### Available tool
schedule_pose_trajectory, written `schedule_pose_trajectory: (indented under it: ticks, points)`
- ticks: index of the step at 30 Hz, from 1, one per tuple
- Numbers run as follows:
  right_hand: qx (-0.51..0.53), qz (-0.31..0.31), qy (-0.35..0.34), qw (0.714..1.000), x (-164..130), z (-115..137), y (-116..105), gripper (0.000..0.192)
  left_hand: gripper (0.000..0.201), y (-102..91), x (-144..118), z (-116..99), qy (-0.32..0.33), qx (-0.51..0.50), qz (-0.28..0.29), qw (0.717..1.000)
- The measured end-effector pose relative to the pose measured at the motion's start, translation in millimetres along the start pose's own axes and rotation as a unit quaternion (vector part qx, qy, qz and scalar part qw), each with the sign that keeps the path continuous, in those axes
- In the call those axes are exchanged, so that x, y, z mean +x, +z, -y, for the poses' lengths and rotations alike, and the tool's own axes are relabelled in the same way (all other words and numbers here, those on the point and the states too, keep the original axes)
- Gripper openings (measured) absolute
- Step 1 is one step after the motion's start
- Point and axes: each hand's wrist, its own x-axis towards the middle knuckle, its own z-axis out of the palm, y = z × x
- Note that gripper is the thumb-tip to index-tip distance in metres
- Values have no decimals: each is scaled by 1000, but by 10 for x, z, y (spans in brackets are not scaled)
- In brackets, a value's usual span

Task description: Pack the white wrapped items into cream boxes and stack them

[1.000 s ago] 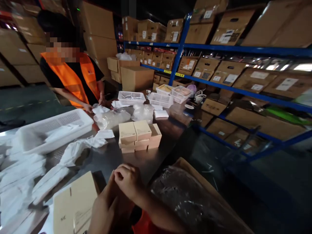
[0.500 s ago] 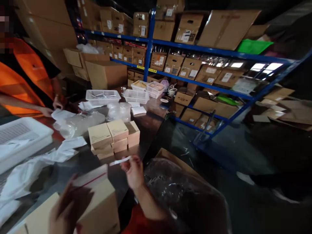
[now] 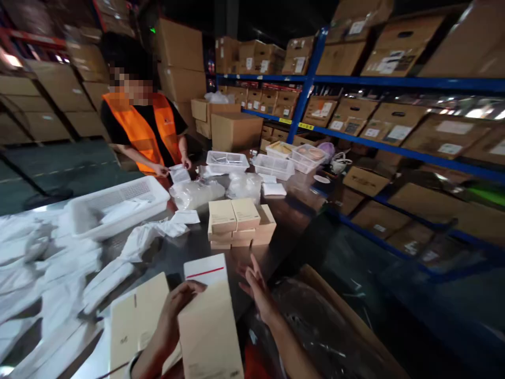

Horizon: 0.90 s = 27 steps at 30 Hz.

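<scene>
My left hand (image 3: 178,302) is closed around the left side of a tan cardboard box (image 3: 211,331). The box's raised flap (image 3: 205,267) is pale inside and crossed by a thin red line. To the right of that box, my right hand (image 3: 255,288) is held with its fingers spread and nothing between them. Just beyond both hands, several small tan boxes (image 3: 240,223) are stacked on the dark table (image 3: 282,231). Flat tan cardboard pieces (image 3: 138,321) lie beside my left forearm.
White packets (image 3: 63,279) cover the table's left side near a white plastic basket (image 3: 153,205). Across the table a person in an orange vest (image 3: 144,131) handles a white packet. A plastic-lined carton (image 3: 315,321) stands at my right. Blue shelves (image 3: 315,79) hold cartons.
My right hand has let go of the thin white strip and spread its fingers. The view has turned left, and the flapped box now stands more upright in my left hand.
</scene>
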Motion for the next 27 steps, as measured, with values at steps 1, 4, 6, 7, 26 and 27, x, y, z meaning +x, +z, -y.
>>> schedule_pose_trajectory:
  ticks: [1,4,6,7,26,27]
  points:
    - [50,41,49,997,-7,51,137,69,32,-26,-44,25,30,29,8,999]
    - [152,134,115,972,-34,235,543,103,57,-131,-153,50,166,86,-9,982]
    - [166,157,110,967,-32,316,756,107,58,-198,-193,0,227,116,-15,967]
    - [162,163,104,968,-21,327,827,105,55,-226,-206,-34,238,129,-17,963]
    - [-66,315,-211,923,-66,12,779,24,27,-345,-449,-18,250,187,-59,948]
    - [-63,314,-214,923,-72,14,782,21,28,-335,-469,-44,242,187,-63,950]
